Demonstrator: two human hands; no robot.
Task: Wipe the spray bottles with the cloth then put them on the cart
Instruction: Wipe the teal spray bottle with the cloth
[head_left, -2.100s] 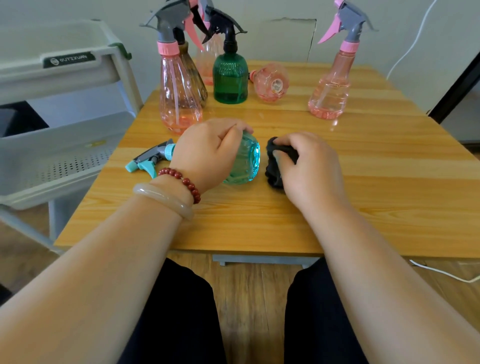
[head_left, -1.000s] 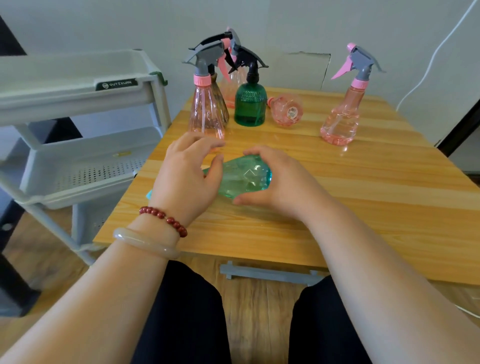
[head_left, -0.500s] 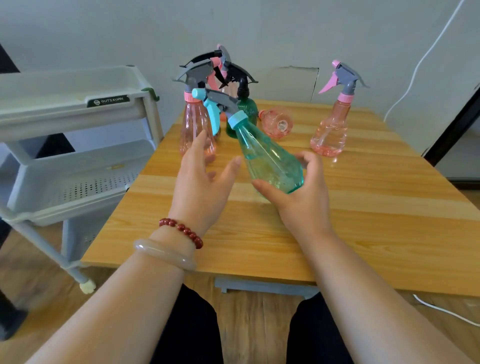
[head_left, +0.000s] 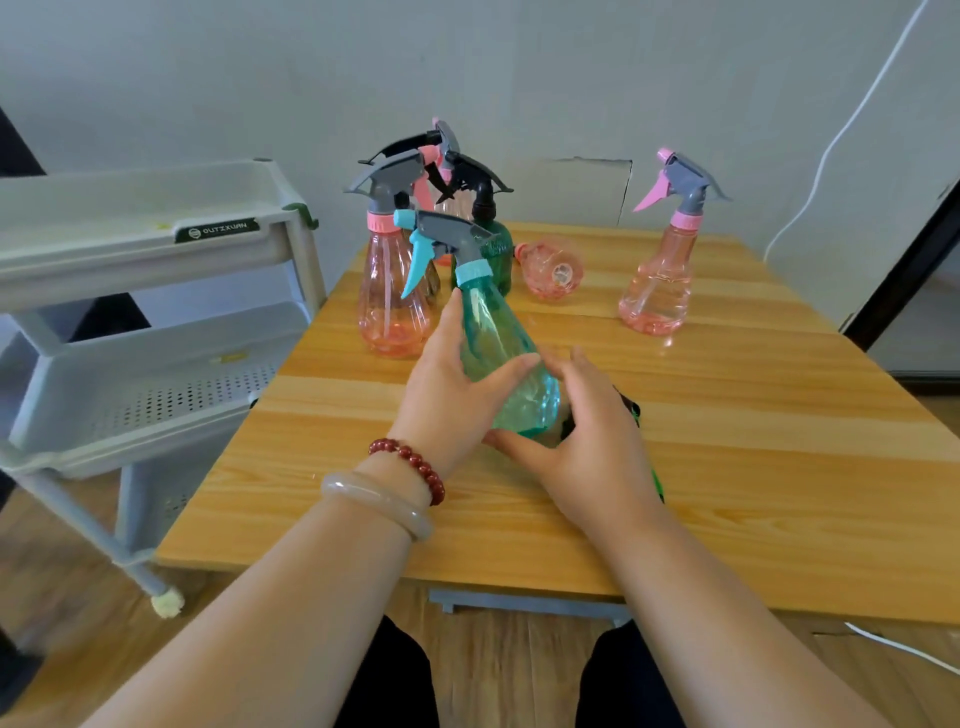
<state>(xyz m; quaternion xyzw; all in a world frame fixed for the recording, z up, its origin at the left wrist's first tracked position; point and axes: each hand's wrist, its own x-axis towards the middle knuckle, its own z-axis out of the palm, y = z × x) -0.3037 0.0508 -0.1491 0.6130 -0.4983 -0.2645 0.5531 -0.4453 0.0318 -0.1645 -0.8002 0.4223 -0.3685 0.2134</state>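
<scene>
Starting at the left, you have the cart (head_left: 156, 244) just beside the table (head_left: 753, 493), both trays open toward you. The path across the table's left edge looks free. Mind the corner post (head_left: 304, 260): swing low and wide and the trigger could clip it.

Next comes the crowd. 1 pink bottle (head_left: 389, 306) stands just behind your left hand (head_left: 447, 389), with the green bottle (head_left: 496, 249) and more triggers packed behind it. Your left fingers and thumb wrap the teal bottle (head_left: 498, 353), which is tilted with its head leaning left, toward that group. Sweep straight left and I'd expect the nozzle to knock the pink one over, so lift first.

That's a 1-handed hold on smooth, tapering plastic, so it could slide through.

Your right hand (head_left: 592, 447) is spread and relaxed, holding nothing, with its thumb by the bottle's base. Whether it touches, I cannot tell. The cloth (head_left: 631, 410) lies on the table, mostly hidden under that hand.

Further right, the tipped bottle (head_left: 550, 270) lies on its side and may roll if bumped. The far pink bottle (head_left: 657, 280) stands well apart, and there is open room on that right half.
</scene>
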